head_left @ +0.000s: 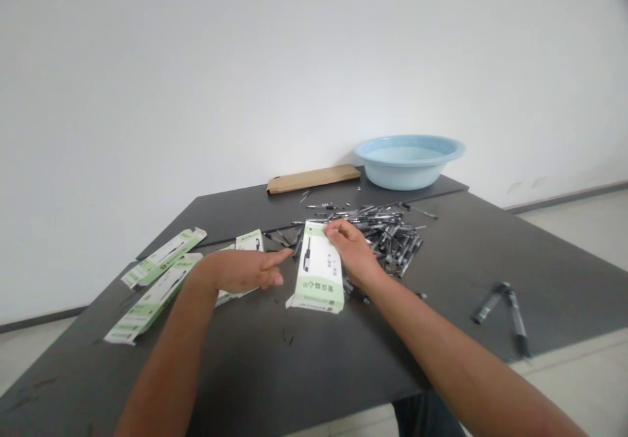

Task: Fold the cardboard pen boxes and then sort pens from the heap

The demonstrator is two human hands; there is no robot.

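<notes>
Pen heap (398, 239) lay on table (245, 365), behind and right of one pen box (320, 263); other pen boxes (156, 298) lay left. Basin (403, 176) stood behind heap, cardboard carton (314, 179) left of it. Two loose pens (517, 319) lay far right.

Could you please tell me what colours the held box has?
The box is white and light green, best seen in the head view.

1. Dark counter (275, 371), bit smudged by the near left corner.
2. Light blue basin (405, 176) parked near the far right corner, flat brown cardboard (314, 178) along the far edge.
3. Big messy pen heap (392, 234) roughly mid-counter.
4. Green-and-white boxes (167, 254) by the left edge.
5. Two loose pens (490, 303) near the front edge, right side.
</notes>
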